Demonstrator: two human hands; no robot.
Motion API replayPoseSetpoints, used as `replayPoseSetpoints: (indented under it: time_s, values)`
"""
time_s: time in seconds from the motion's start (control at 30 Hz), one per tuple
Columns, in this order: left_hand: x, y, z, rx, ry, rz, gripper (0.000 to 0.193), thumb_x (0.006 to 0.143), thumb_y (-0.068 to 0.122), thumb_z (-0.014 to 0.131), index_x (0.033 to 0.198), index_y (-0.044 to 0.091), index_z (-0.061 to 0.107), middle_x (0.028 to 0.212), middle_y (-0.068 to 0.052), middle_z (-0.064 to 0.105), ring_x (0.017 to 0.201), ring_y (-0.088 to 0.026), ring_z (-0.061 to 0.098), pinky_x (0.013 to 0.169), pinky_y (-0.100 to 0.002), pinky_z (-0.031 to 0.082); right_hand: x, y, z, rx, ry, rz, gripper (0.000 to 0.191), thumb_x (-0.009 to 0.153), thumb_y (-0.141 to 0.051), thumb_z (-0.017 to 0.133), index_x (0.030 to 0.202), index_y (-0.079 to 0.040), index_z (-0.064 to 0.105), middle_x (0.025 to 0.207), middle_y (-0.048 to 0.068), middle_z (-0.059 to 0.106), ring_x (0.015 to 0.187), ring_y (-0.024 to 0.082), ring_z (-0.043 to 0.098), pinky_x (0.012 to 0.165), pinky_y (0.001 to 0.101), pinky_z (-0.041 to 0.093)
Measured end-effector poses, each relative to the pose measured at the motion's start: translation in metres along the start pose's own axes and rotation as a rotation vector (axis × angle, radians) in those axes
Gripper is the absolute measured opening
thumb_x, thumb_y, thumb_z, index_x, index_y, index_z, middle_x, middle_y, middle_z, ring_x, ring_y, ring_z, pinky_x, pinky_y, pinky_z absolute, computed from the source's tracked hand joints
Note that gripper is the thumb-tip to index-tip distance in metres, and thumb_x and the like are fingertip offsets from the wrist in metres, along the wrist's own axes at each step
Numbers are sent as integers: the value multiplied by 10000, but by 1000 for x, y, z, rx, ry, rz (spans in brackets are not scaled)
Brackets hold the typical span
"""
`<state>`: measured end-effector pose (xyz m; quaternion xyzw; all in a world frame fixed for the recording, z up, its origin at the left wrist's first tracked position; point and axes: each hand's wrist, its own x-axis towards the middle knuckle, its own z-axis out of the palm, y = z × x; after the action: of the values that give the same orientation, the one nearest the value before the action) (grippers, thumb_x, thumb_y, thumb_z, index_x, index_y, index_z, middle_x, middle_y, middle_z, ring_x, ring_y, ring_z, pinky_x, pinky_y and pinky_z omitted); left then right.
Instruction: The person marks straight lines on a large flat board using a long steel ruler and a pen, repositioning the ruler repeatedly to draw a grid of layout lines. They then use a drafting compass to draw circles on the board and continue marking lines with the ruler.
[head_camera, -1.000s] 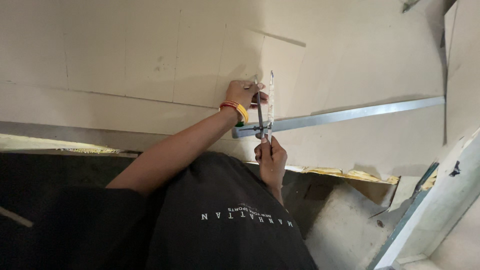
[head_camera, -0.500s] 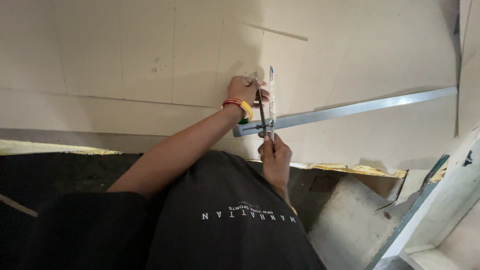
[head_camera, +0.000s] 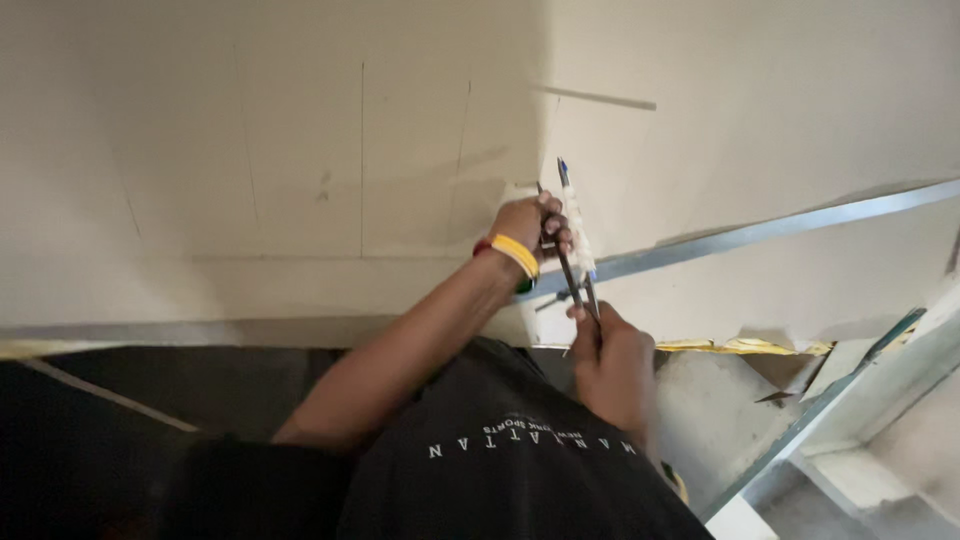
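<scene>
Compass (head_camera: 572, 255) gripped between left hand (head_camera: 528, 225) and right hand (head_camera: 612, 362) fingers.

A broad pale board (head_camera: 250, 150) fills the far side of the scene, marked with thin pencil lines running near to far and one crossing them. A dark black surface (head_camera: 150, 400) lies near left, with a pale strip (head_camera: 110, 397) slanting across it. To the right, a crumpled yellow scrap (head_camera: 745, 346) lies along the board's near edge. Further right, a grey slab (head_camera: 720, 420) sits beside a metal-edged frame (head_camera: 830, 400) slanting toward the near side, with a white ledge (head_camera: 850, 480) just past it.
</scene>
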<state>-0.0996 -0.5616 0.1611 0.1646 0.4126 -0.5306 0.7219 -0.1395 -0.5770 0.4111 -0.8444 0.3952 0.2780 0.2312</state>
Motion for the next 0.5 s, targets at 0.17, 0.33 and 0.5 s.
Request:
replayPoseSetpoints:
  time_s: [0.17,0.33,0.5]
  values:
    - [-10,5,4,-41,-6,-75,349,1080,256,392,782,93,474,574,-20,411,550,-217,502,540,-404,501,18,-4,-10,-99,-50,43,222,984,-226,578,971,-61,725,485,172,537,386,277,529,462,433,409]
    - [-19,8,10,-43,-24,-81,361,1088,240,361,782,90,479,581,-22,410,556,-225,495,547,-411,503,17,1,-11,-80,-23,1,193,946,-177,573,968,-72,733,485,174,543,395,278,553,476,426,434]
    - [-8,-3,11,-126,-71,-64,313,1062,169,383,774,93,482,573,-33,444,552,-240,526,546,-425,521,10,-15,-26,-103,-35,162,195,951,-181,577,1023,-111,745,577,185,610,487,276,600,531,431,454]
